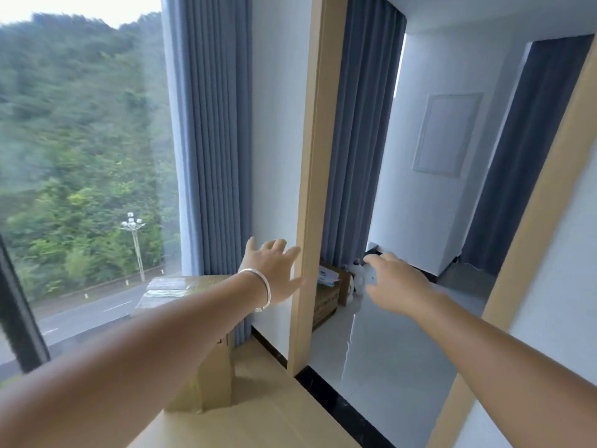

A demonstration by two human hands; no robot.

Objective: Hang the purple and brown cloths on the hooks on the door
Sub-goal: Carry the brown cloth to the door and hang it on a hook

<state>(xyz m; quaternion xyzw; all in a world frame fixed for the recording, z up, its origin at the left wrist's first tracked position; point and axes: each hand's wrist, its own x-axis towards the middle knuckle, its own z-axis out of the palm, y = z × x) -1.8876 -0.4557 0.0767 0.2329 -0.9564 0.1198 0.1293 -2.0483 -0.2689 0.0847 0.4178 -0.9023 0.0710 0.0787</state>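
Though neither cloth nor any hook shows, both would likely be soft and light, best pinched at an edge; left hand (274, 270) beside the door frame (307, 221) and right hand (394, 282) beyond it are spread, empty.

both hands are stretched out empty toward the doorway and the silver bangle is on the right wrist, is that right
Not quite. The head view shows the silver bangle on the left wrist, not the right. The rest holds: the left hand and the right hand both reach out toward the doorway with fingers spread, holding nothing.
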